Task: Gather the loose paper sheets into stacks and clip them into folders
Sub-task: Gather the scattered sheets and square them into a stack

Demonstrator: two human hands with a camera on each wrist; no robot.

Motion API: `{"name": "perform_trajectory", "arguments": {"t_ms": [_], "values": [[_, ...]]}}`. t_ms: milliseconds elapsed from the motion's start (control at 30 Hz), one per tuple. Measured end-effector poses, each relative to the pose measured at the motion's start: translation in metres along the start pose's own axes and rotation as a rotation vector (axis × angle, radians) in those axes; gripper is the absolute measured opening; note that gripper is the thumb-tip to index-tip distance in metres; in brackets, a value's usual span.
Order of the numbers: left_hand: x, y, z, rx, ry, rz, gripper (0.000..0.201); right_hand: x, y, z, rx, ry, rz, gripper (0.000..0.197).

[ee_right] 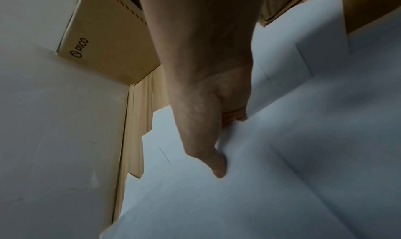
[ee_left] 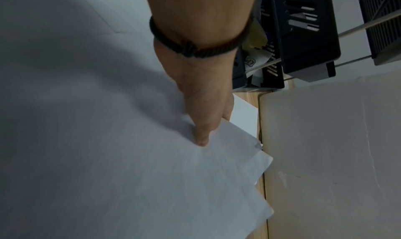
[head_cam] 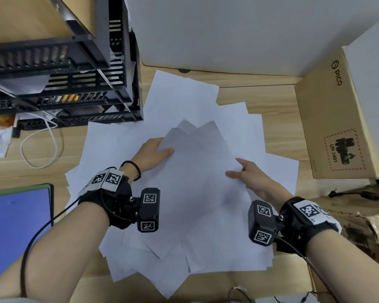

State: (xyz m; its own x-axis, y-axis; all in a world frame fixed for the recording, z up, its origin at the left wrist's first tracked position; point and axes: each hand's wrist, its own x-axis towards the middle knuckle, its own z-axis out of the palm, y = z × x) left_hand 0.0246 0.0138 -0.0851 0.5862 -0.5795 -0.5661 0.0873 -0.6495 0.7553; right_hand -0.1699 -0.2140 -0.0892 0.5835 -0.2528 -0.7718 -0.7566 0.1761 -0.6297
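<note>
A small bundle of thin, matt white paper sheets (head_cam: 197, 158) was held lifted between both hands above the middle of the desk (head_cam: 278, 125), its far corners fanned unevenly and slightly curled. The left hand (head_cam: 153, 154) was seen grasping the bundle's left edge, thumb laid on top and fingers tucked beneath; the right hand (head_cam: 249, 176) was seen pinching the right edge in the same way, thumb on the upper face. Under the bundle a wide scatter of loose sheets (head_cam: 184, 241) was spread flat, overlapping at many angles.

A blue folder (head_cam: 15, 226) with a dark green rim lay at the left edge of the desk, closed as far as could be told. At the far left stood a black slotted plastic tray rack (head_cam: 74, 84), in whose tiers papers and small coloured items were partly visible. A white cable (head_cam: 42, 147) was looped in front of it. On the right a brown corrugated cardboard box (head_cam: 328, 119) printed "PICO" stood on the desk.

The desk showed a pale wood-grain laminate. A smooth white panel (head_cam: 228, 36) closed off its far side.
</note>
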Motion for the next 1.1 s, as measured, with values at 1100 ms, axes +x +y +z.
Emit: {"name": "perform_trajectory", "arguments": {"t_ms": [1100], "values": [[0.01,-0.022,-0.003,0.349,0.205,-0.07,0.047,-0.001,0.021,0.0,0.399,0.526,0.074,0.026]]}}
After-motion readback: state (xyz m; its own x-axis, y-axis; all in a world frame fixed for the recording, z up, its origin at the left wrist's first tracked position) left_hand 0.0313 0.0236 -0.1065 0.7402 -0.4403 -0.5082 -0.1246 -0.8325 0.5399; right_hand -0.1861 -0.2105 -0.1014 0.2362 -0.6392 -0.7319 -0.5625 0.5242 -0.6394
